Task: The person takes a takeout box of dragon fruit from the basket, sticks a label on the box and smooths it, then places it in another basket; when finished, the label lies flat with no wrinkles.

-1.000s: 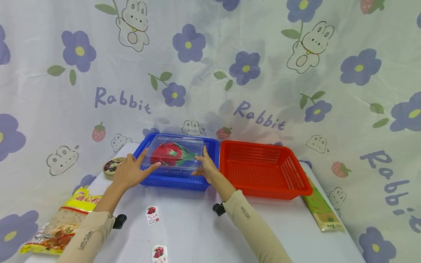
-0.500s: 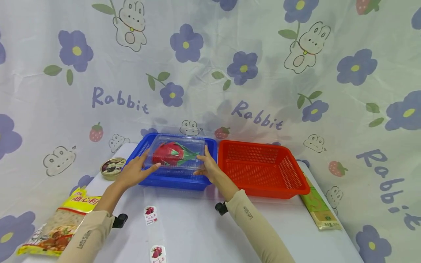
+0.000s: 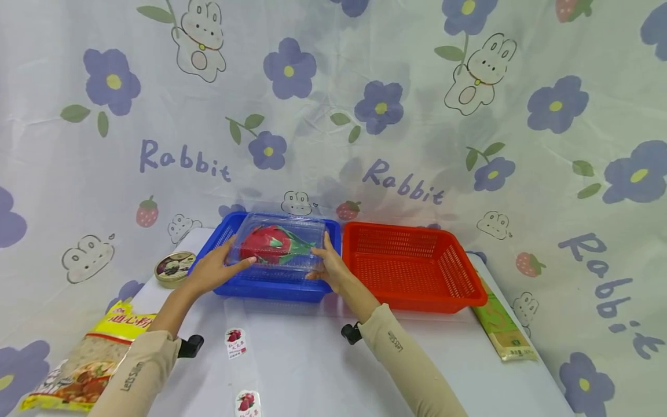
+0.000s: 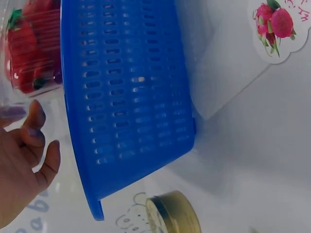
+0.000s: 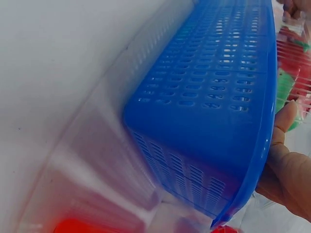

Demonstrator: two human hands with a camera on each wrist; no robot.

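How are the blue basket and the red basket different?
In the head view, the blue basket is left of the red basket.
A clear box with red-and-green fruit inside hides part of the blue basket; the red basket's bottom shows plainly.
The left hand and right hand hold that box at the blue basket; neither touches the red basket.
Both have lots of little holes.

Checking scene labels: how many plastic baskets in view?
2: the blue basket, partly behind the clear box in the head view, and the red basket, just right of the blue one. No others show.
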